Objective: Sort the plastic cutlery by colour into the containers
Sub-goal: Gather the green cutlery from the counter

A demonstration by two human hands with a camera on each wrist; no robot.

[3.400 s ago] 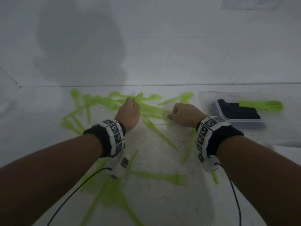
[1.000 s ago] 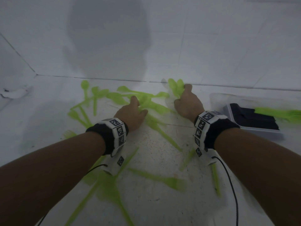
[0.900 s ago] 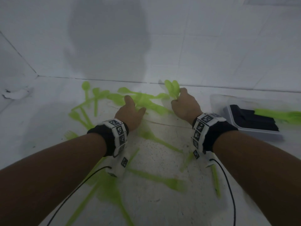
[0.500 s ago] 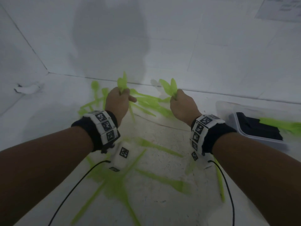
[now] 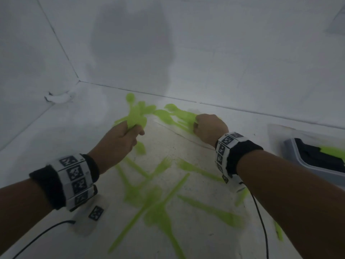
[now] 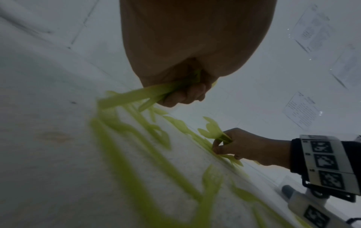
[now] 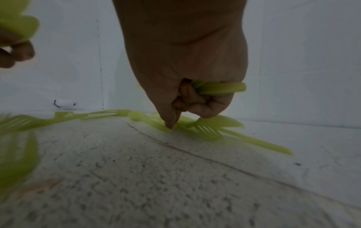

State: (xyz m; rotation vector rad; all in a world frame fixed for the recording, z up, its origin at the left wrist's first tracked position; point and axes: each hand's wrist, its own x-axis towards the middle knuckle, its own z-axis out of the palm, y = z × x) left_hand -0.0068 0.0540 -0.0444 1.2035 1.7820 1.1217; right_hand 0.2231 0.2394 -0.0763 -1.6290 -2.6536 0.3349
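Note:
Lime-green plastic cutlery lies scattered over the white speckled floor. My left hand is lifted above it and grips a bunch of green pieces; their handles stick out below the fist. My right hand is down by the far heap, curled round green cutlery, with a fingertip touching a piece on the floor. A green fork lies right beside that finger. At the right edge a clear container holds black cutlery with a green piece on top.
White walls meet in a corner at the back left. A small white lump lies at the wall base there. Wrist-camera cables trail toward me over the floor. More green forks and knives lie between my forearms.
My left hand pulled back toward me with its bunch. My right hand dropped from a raised hold down onto the far heap. The view turned left, pushing the container to the edge.

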